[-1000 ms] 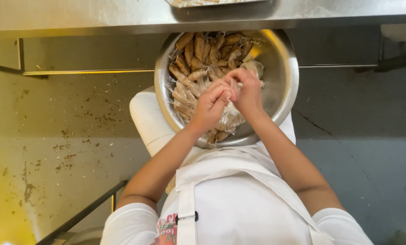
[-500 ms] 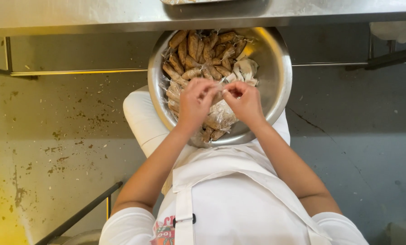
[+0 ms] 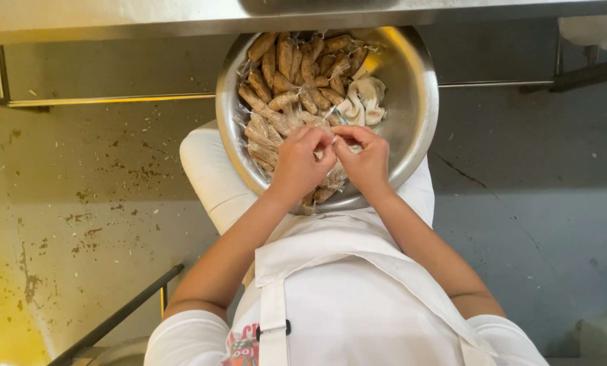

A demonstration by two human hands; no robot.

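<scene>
Currently a small clear plastic-wrapped piece (image 3: 336,144) sits pinched between both hands, over the near side of the round stainless steel bowl (image 3: 412,129) on the lap. Left hand (image 3: 300,163) and right hand (image 3: 364,159) are closed narrow on it, fingertips touching. Judgement: keep it low over the bowl, peel the wrap with short pulls, clear of the brown wrapped sausage-like pieces (image 3: 290,74).

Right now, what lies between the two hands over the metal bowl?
Head view: a small clear-wrapped piece, pinched by left hand and right hand, above the metal bowl.
</scene>
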